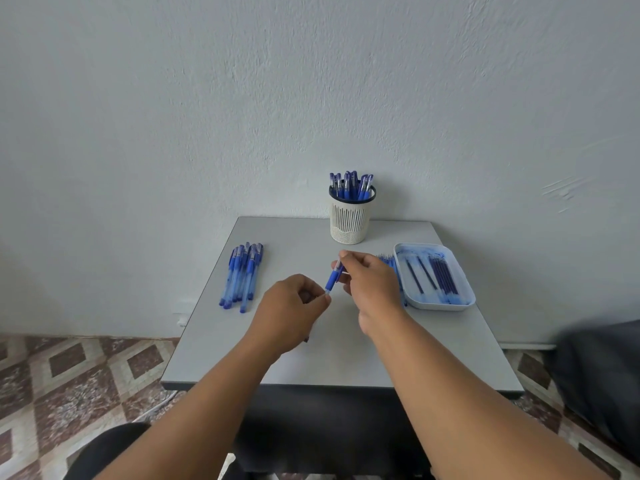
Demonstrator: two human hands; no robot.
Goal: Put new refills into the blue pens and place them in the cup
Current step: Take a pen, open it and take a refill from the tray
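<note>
Gripping a slim translucent blue pen (334, 276), both hands.

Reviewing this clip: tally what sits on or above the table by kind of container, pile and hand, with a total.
Cup holding capped pens: 1
Tray with loose refills: 1
Pile of pens lying on the table's left side: 1
Pen in hand, right hand holding it, left hand pinching at its lower end: 1
Hands: 2
Total: 6

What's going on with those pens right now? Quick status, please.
Right hand grips a blue pen; left hand pinches its lower tip. Cup already holds pens. Nothing blocking the way to the cup.
</note>
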